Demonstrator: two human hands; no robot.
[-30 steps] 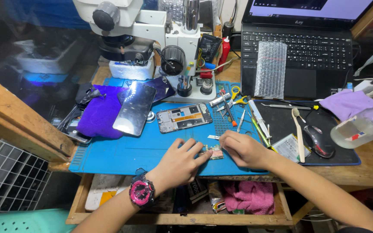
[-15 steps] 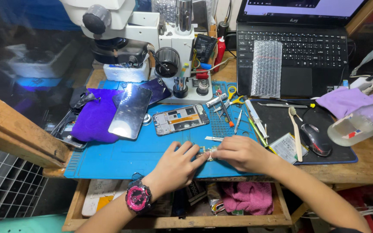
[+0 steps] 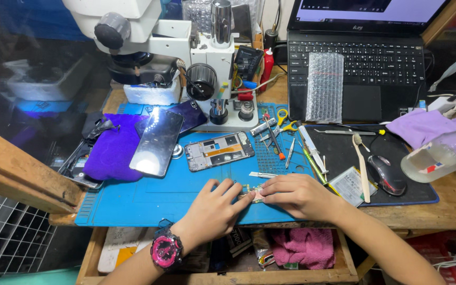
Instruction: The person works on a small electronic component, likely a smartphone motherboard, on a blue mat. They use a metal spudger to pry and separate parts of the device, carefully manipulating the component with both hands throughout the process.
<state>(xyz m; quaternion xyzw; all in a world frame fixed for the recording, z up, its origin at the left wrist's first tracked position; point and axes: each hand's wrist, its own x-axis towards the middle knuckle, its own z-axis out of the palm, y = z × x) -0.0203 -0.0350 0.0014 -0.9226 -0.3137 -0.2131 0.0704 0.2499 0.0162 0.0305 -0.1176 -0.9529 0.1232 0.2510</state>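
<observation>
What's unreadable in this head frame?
- Small board: mostly covered by left hand and right hand; parts too small.
- Microscope: top cut by frame edge.
- Drawer contents: hidden under desk edge and arms.

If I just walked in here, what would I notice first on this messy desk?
Probably the two hands meeting at the front of the blue mat: the left hand and right hand pinch a tiny circuit board between their fingertips. Behind them lies an opened phone frame beside a shiny dark screen panel on a purple cloth. A big white microscope towers at the back.
</observation>
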